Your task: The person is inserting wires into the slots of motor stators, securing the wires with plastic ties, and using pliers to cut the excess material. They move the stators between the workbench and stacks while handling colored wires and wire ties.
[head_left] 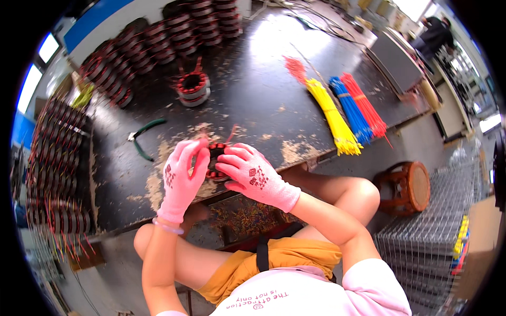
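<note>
A motor stator point(212, 174), a ring with dark red windings, sits at the worktable's near edge between my two pink-gloved hands. My left hand point(184, 174) is closed at its left side, thumb and fingertips together by the winding's upper rim; what they pinch is too small to make out. From the right, my right hand point(256, 177) curls its fingers over the ring and steadies it. A thin reddish lead point(232, 132) sticks up behind the stator. Farther back stands a second stator point(193, 90) with leads upright. Green-handled pliers point(138, 138) lie left of my left hand.
Stacked stators point(153, 45) line the back left, and more stators point(60, 158) are piled at the left edge. Bundles of yellow point(333, 117), blue point(350, 110) and red sleeving point(365, 105) lie at right. A wooden stool point(414, 187) and wire mesh rack point(427, 231) stand beyond my knee.
</note>
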`<action>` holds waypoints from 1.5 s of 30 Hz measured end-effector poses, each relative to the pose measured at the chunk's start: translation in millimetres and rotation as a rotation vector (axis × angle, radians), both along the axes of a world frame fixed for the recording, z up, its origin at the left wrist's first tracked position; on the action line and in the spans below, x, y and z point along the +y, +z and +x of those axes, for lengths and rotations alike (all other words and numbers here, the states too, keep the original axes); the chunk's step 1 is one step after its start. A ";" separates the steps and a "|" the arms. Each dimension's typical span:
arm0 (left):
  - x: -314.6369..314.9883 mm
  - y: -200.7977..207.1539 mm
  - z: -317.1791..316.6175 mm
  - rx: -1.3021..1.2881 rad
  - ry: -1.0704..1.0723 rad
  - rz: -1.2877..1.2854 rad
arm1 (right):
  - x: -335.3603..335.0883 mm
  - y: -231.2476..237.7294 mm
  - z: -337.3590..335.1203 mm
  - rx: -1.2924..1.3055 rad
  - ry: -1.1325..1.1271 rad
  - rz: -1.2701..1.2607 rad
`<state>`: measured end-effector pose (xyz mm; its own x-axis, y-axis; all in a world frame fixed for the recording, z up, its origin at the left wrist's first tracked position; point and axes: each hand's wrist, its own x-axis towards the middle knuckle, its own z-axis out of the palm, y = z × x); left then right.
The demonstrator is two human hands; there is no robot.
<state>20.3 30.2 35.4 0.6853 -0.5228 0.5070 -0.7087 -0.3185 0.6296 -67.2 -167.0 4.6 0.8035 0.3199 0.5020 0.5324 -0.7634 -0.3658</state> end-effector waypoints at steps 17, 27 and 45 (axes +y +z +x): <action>6.4 -7.0 -30.8 -0.307 -0.211 0.555 | -247.4 -10.9 -118.4 0.190 -1.220 -0.168; 6.8 -4.9 -30.4 -0.248 -0.184 0.490 | -241.9 6.4 -106.6 0.404 -1.186 -0.026; 3.3 -0.9 -38.5 -0.382 -0.108 0.337 | -165.2 117.4 -172.3 0.235 -1.094 0.511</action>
<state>-18.2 33.4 34.4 0.4170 -0.7581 0.5015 -0.9081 -0.3710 0.1943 -239.6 -332.2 122.0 0.6130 -0.7696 0.1787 -0.4170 -0.5073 -0.7541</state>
